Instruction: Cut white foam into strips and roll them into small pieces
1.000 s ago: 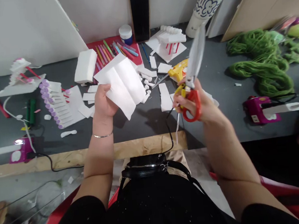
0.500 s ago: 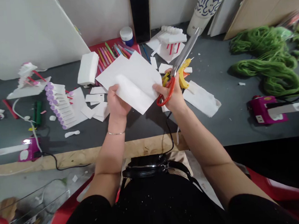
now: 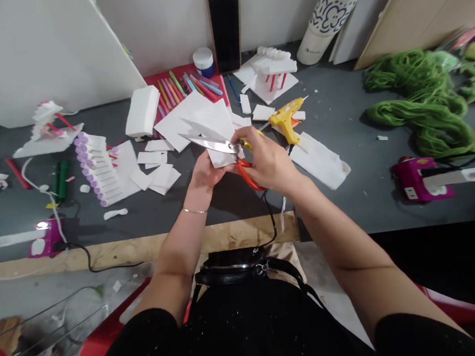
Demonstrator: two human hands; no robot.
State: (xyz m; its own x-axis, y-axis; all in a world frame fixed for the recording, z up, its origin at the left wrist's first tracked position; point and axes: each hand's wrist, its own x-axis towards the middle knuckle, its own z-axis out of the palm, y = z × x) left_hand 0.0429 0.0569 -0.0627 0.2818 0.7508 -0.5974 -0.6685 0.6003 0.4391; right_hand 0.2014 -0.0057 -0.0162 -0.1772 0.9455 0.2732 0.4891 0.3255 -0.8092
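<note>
Head view: right hand [image 3: 268, 164], orange scissors [image 3: 212, 144]; left hand [image 3: 205, 183], white sheet [image 3: 211, 119].

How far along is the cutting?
Done: purple-tipped strips and loose white pieces lie out. In hand: the right hand holds scissors at a white sheet held by the left hand. Left: a white block looks uncut.

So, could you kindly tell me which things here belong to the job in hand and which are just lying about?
In use: left hand holding a white sheet; right hand holding orange-handled scissors.
Lying about: yellow glue gun, green yarn, coloured pens, white foam block.
</note>
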